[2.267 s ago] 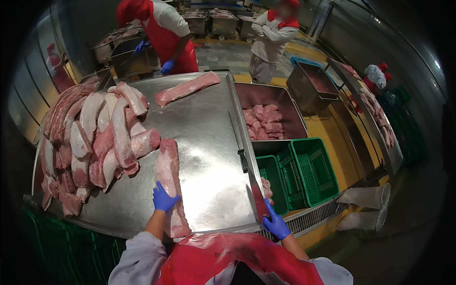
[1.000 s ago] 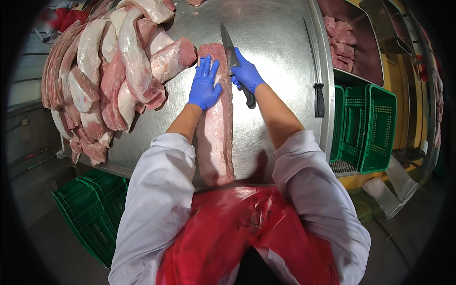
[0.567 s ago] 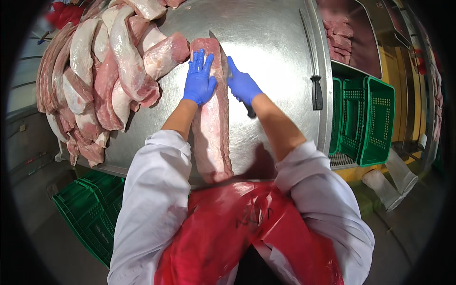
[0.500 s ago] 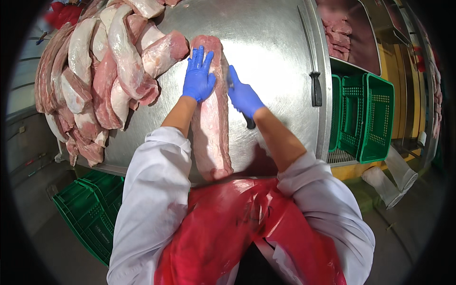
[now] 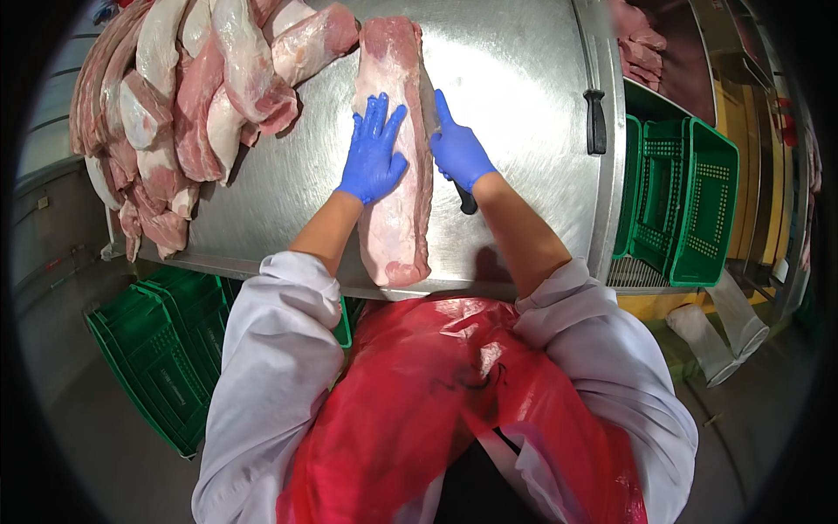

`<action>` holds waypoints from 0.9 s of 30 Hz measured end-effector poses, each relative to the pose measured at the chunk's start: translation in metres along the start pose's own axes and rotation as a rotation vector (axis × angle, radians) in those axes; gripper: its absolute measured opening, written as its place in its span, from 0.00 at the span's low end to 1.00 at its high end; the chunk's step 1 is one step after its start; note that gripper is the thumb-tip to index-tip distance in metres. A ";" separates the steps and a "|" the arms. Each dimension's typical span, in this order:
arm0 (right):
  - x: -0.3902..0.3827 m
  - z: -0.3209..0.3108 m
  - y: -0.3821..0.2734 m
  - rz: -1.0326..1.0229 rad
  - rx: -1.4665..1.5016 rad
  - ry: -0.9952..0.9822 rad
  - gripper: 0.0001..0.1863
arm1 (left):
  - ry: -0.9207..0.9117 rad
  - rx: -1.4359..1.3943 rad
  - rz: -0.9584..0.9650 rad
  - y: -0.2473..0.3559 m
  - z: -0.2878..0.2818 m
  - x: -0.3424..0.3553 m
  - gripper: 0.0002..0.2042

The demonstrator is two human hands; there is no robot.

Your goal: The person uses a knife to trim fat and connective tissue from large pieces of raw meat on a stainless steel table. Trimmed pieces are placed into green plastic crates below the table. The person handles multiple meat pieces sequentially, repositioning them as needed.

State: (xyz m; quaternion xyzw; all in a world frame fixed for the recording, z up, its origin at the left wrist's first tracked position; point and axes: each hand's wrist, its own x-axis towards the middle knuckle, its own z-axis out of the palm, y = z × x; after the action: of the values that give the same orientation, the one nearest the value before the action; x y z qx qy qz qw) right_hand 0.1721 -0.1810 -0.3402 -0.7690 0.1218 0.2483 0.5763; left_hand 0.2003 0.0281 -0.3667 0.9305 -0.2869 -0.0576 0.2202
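Observation:
A long pale pink strip of meat (image 5: 391,244) lies lengthwise on the steel table (image 5: 511,96). My left hand (image 5: 374,153), in a blue glove, rests flat on its middle with fingers stretched out. My right hand (image 5: 458,150), also gloved, grips a knife (image 5: 467,201) by its black handle; the blade runs along the strip's right edge and is mostly hidden. A second black-handled tool with a long thin shaft (image 5: 595,122) lies along the right rim of the table.
A heap of meat cuts (image 5: 201,122) covers the table's left. To the right are a steel bin of cut meat (image 5: 637,52) and green perforated crates (image 5: 707,201). More green crates (image 5: 148,349) stand below left. Two white tubular items (image 5: 698,345) hang at the lower right.
My left hand has moved from beside the strip's middle onto its far end, then lower along it. My right hand has picked up the knife. Lately the table has shifted upward in view.

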 end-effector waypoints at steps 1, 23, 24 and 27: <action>0.000 0.007 0.011 -0.009 -0.052 0.013 0.43 | 0.000 0.022 -0.004 0.000 0.003 0.001 0.41; -0.277 0.118 0.129 -0.214 -0.434 -0.038 0.40 | -0.150 0.172 -0.239 -0.018 -0.008 0.075 0.37; -0.298 0.101 0.110 -0.138 -0.409 -0.128 0.39 | -0.195 0.241 -0.352 -0.015 -0.003 0.075 0.40; -0.377 0.043 0.047 0.233 -0.108 -0.197 0.38 | -0.324 0.314 -0.600 0.036 0.008 0.062 0.60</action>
State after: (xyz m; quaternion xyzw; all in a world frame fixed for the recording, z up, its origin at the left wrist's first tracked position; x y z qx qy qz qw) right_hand -0.1796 -0.1921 -0.1911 -0.7516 0.1396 0.3937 0.5104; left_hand 0.2319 -0.0359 -0.3568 0.9744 -0.0380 -0.2215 -0.0003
